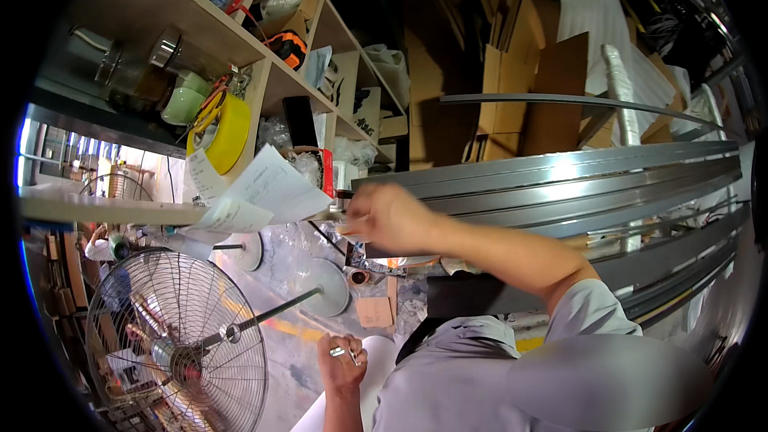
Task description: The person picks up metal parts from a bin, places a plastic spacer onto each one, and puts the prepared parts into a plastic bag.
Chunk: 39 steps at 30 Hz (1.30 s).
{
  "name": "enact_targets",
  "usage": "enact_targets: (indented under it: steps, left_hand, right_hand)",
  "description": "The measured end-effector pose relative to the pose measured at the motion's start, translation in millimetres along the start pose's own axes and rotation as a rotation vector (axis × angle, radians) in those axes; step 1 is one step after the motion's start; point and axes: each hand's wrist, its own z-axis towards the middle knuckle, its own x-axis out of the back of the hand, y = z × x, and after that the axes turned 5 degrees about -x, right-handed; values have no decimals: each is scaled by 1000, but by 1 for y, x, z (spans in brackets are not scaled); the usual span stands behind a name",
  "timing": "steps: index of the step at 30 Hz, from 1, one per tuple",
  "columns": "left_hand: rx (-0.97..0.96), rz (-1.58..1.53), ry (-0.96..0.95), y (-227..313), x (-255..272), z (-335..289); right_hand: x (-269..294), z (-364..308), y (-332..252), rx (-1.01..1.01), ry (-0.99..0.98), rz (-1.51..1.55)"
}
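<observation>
My left hand (344, 362) is low in the middle of the head view, its fingers curled closed around small silver metal pieces (346, 352). What exact kind these pieces are, I cannot make out. Higher up, my right hand (392, 218) reaches across from the right, close to the shelf's front edge. Motion smears its fingers, so whether they hold anything does not show. Just left of it are a red-edged box (326, 174) and white paper sheets (272, 188) hanging over the edge.
Shelf compartments hold a roll of yellow tape (228, 134), an orange-black tape measure (288, 49) and a dark phone-like slab (299, 122). Long grey metal profiles (552, 180) stretch to the right, with cardboard (508, 96) behind. A large caged fan (180, 344) stands at lower left.
</observation>
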Motion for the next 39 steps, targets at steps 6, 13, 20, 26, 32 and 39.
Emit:
enact_targets:
  steps: [6, 13, 20, 26, 32, 39]
  left_hand:
    - [70, -17, 405, -30, 76, -23]
    - [211, 442, 562, -72, 122, -53]
    - [303, 1132, 513, -66, 84, -63]
    - [302, 777, 657, -70, 63, -48]
    - [204, 618, 594, -71, 64, -37]
    - [124, 490, 604, -81, 78, -33]
  right_hand:
    - [16, 96, 105, -463, 162, 200]
    - [-20, 188, 153, -446, 343, 483]
    - [-13, 215, 84, -198, 530, 482]
    - [23, 241, 18, 179, 385, 253]
    - [41, 275, 3, 173, 152, -145]
    - [50, 271, -5, 154, 55, -257]
